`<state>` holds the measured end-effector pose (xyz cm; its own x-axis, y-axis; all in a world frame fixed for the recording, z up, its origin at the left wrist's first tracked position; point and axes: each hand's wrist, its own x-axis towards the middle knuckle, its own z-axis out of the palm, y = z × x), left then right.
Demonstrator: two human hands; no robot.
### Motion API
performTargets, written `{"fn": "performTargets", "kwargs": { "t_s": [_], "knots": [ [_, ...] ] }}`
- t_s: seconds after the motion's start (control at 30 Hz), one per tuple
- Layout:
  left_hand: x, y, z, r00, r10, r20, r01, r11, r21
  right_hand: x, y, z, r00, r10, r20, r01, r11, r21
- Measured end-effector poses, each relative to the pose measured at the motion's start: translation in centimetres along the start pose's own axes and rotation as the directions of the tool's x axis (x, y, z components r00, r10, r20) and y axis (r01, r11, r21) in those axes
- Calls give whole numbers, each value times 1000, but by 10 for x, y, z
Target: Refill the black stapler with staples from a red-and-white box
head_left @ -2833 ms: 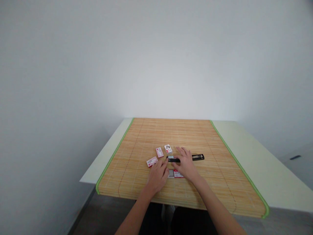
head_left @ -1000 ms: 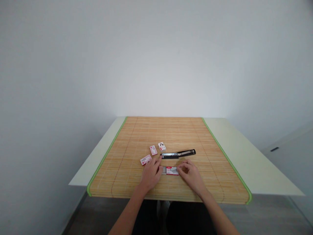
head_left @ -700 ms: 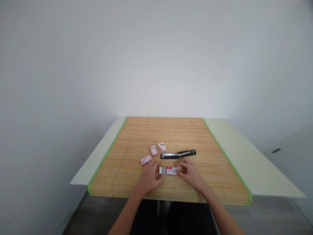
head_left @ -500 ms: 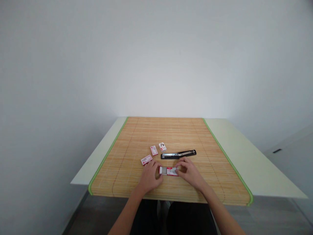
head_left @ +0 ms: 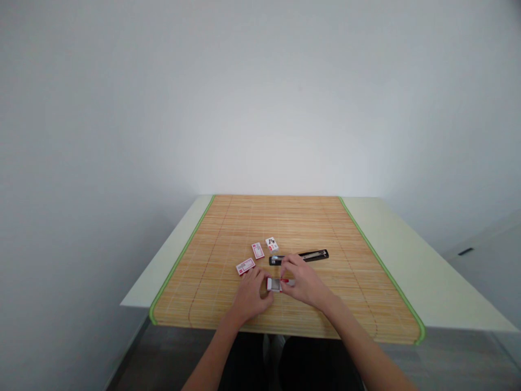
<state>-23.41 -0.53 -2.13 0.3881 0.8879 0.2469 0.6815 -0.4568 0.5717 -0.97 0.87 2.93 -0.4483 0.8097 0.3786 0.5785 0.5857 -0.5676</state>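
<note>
2 hands [head_left: 249, 294] [head_left: 304, 281] at part-open box [head_left: 274, 285], contents unclr, 3 closed boxes [head_left: 245, 266] [head_left: 258, 250] [head_left: 272, 244] nr.

Boxes [head_left: 258, 250], stapler [head_left: 313, 255] on bamboo mat [head_left: 285, 217]

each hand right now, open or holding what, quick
Left hand: partly open, thumb and fingers curved about one end of the small box.
Right hand: fingers bent over the box; grip cannot be told.
</note>
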Motion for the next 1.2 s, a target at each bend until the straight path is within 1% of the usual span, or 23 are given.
{"fn": "performTargets", "kwargs": {
  "t_s": [0.13, 0.3, 0.5, 0.7, 0.83, 1.0, 1.1, 1.2],
  "knots": [
    [0, 0, 0, 1000, 2, 6, -2, 1000, 4, 4, 2, 15, 998, -24, 56, 25, 999, -25],
    [0, 1, -1, 1000, 4, 6, -4, 1000, 13, 6, 4, 29, 997, -35, 71, 36, 999, -22],
    [1, 3, -1, 1000, -4, 7, 4, 1000, 8, 4, 8, 37, 996, -30, 81, 33, 999, -30],
    [1, 5, -4, 1000, -4, 13, 4, 1000, 20, 3, 13, 41, 994, -10, 108, 12, 1000, -17],
    [1, 5, -4, 1000, -5, 14, 5, 1000, 11, 5, 15, 37, 992, -14, 127, 12, 1000, 12],
    [1, 4, -3, 1000, -13, 6, 13, 1000, 2, 5, 17, 22, 986, -8, 167, -2, 998, 56],
    [1, 4, -3, 1000, -18, 3, 18, 1000, -8, -3, 24, 11, 989, 37, 145, -48, 996, 72],
    [0, 2, -3, 1000, -10, -5, 10, 999, -38, -20, 36, -3, 987, 112, 117, -117, 993, 34]
  ]
}}
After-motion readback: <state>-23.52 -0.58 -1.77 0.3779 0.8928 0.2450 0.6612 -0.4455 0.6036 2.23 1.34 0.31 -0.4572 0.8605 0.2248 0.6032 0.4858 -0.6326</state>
